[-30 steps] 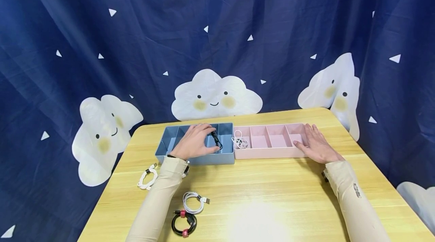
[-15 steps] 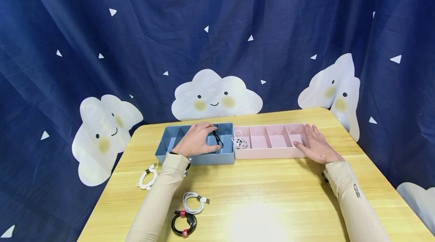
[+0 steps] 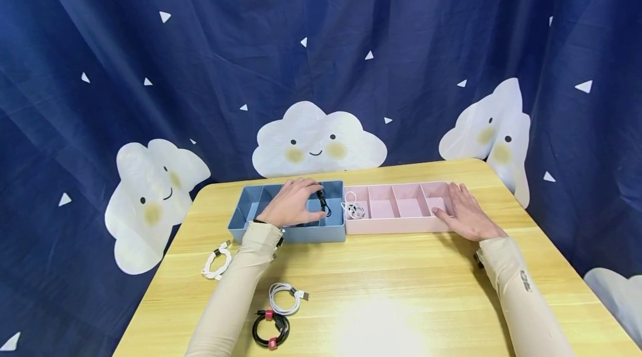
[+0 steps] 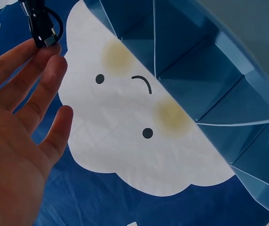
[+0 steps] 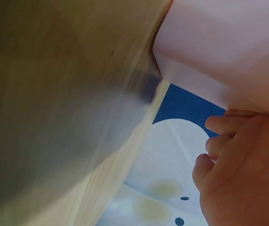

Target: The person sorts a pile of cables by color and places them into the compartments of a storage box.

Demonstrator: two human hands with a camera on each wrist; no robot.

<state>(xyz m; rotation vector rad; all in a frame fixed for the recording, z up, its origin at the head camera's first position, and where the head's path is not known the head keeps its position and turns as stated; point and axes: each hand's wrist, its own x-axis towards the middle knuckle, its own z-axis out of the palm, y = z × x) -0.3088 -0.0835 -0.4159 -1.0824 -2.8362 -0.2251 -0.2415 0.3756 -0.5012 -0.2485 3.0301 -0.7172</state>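
Over the blue divided box, my left hand pinches a small bundled black cable with its fingertips. In the left wrist view the black cable hangs at the fingertips, a metal plug end showing. My right hand rests against the right end of the pink divided box, thumb over its front rim and fingers along the outer end wall. The right wrist view has those fingers beside the pink wall. Part of the blue box is hidden behind the left hand.
A thin white cord lies in the pink box's leftmost compartment, with a loop reaching the rim. On the wooden table lie a coiled white cable, a pale grey coiled cable and a black coil with red ties.
My left hand has shifted slightly to the right with the black cable, which now hangs a little nearer the rightmost blue compartment. The right hand has stayed in place.
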